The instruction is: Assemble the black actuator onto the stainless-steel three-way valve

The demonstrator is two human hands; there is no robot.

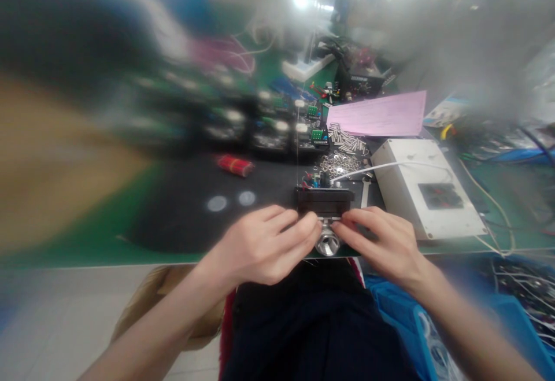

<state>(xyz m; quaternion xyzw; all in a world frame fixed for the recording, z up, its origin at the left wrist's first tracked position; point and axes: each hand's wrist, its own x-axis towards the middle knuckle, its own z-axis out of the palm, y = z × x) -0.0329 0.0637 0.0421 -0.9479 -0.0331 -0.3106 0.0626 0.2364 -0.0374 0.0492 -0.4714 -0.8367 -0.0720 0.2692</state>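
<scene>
At the front edge of the bench lies a valve unit: a black box-shaped actuator housing (325,202) with a silver threaded valve body (328,243) at its near end. A small circuit board (317,180) with coloured wires and a white cable shows at the far side of the housing. My left hand (271,242) is closed, its fingertips pinching at the left of the joint between housing and valve body. From the right, my right hand (381,239) has its thumb and fingers closed on the same joint. Whatever small part sits under the fingertips is hidden.
Beyond the hands are a heap of metal rings (340,163), a pile of small metal pins (347,139) and a pink sheet (377,114). A white box (429,187) stands right. Several black units with green connectors (318,134) stand behind. A red roll (235,165) lies left.
</scene>
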